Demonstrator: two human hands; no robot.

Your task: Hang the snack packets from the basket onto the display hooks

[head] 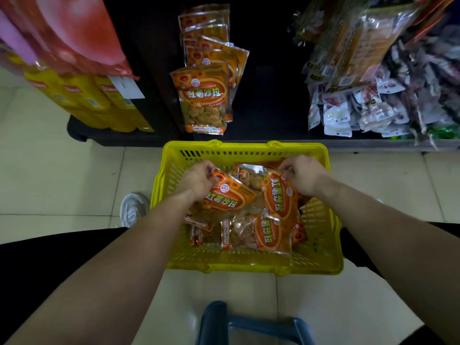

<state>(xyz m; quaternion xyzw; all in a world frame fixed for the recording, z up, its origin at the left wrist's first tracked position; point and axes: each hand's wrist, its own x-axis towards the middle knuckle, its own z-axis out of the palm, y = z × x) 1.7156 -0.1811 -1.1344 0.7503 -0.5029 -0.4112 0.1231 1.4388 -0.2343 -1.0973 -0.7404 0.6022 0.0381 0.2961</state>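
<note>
I counted two hands down in the yellow basket (pixel 321 257), each clamped on its own snack packet. My left hand (pixel 199 180) had fingers and thumb curled round the top corner of the near packet (pixel 229 197), which lay tilted across the heap. My right hand (pixel 302 175) pinched the top edge of the far packet (pixel 280 197), just right of the first and turned sideways. Under and between the two grips lay more orange packets (pixel 261 232); with the two held I made out at least five, though the overlap hid any exact tally.

The near packet read "FOOD" and "HONGSHUSHALA" over large Chinese characters.

Beyond both hands, past the basket's far rim, a column of matching hung packets (pixel 204 100) stood on the dark display; roughly seven, too overlapped to be sure. Further right of the right hand hung mixed pale snack bags (pixel 353 113); left of the left hand stood yellow boxes (pixel 82 100). One white shoe (pixel 132 207) sat just left of the basket, a blue frame (pixel 249 324) behind my wrists.
</note>
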